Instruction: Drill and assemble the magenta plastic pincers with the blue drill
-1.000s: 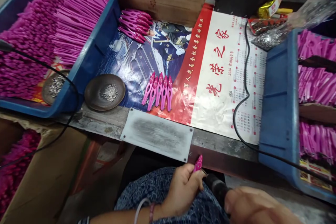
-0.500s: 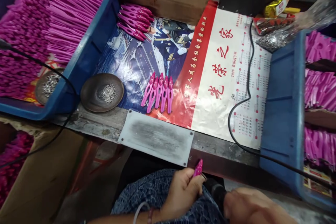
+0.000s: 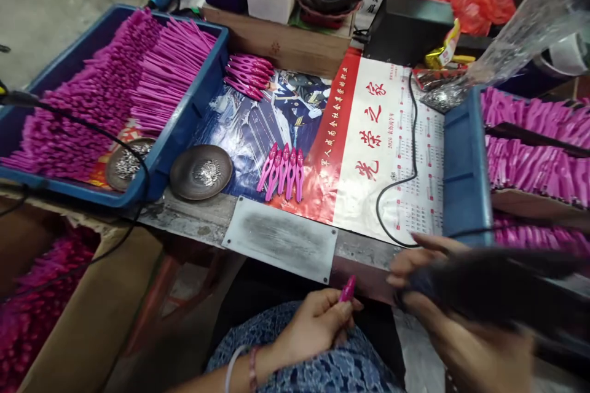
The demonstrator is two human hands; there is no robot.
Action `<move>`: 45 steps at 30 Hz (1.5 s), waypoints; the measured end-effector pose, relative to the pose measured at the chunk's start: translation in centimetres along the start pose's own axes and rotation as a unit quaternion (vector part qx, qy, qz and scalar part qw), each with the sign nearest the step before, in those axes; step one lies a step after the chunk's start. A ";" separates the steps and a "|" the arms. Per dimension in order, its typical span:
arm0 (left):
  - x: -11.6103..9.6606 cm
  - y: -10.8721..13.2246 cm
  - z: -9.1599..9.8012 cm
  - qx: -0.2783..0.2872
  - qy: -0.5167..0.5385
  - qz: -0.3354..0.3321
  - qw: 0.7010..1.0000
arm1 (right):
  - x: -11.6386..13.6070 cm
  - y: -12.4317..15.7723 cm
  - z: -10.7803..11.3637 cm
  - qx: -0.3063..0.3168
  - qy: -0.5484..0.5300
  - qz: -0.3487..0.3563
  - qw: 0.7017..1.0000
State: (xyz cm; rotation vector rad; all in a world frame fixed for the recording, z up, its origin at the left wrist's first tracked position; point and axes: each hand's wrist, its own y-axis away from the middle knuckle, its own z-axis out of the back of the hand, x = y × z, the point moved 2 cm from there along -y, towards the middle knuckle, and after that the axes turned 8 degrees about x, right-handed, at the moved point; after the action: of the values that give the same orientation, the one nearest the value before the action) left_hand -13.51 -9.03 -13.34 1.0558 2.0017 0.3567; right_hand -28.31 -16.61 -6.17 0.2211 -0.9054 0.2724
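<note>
Right hand (image 3: 470, 334) gripping a dark tool (image 3: 488, 282) (both blurred), left hand (image 3: 318, 322) pinching a pink piece (image 3: 348, 288), its tip jutting from the grasp toward the table (image 3: 364, 255), a pale plate (image 3: 280, 238) at the table's edge, five pink pieces (image 3: 283, 172) lying just beyond it.

Over there, the held clip (image 3: 347, 291) shows deep pink, like the row of clips (image 3: 282, 173); the blurred tool (image 3: 483, 285) is black. Both bins (image 3: 465, 166) are blue, the dish (image 3: 182, 175) dark brown. The calendar (image 3: 354, 212) carries red characters on white, and the lap cloth (image 3: 332, 368) is dark blue, webbed paler.
</note>
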 end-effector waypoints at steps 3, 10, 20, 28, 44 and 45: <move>-1.6 1.5 0.4 0.061 -0.034 0.008 0.998 | -0.4 -2.7 -0.2 0.015 0.236 -0.005 0.972; -5.7 2.4 1.2 -0.072 -0.010 -0.133 0.989 | -2.1 -6.7 -2.4 0.046 0.434 -0.014 0.900; -7.1 1.6 1.3 -0.127 -0.073 -0.181 0.973 | 1.1 -0.6 -6.0 0.250 -0.273 0.012 0.929; -6.3 2.7 1.4 -0.127 -0.293 -0.166 0.933 | -0.1 0.5 -8.0 0.276 -0.328 -0.057 0.902; -6.1 4.0 2.3 -0.075 -0.362 -0.138 0.919 | -0.2 1.3 -9.2 0.336 -0.377 -0.086 0.859; -6.1 4.0 2.5 -0.072 -0.366 -0.138 0.917 | -0.2 1.2 -9.3 0.340 -0.379 -0.086 0.857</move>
State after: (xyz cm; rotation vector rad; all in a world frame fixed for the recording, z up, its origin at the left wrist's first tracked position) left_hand -7.50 -11.62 -9.30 0.6563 1.3855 -0.0511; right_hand -21.95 -12.66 -11.79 1.1248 -1.5363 0.3370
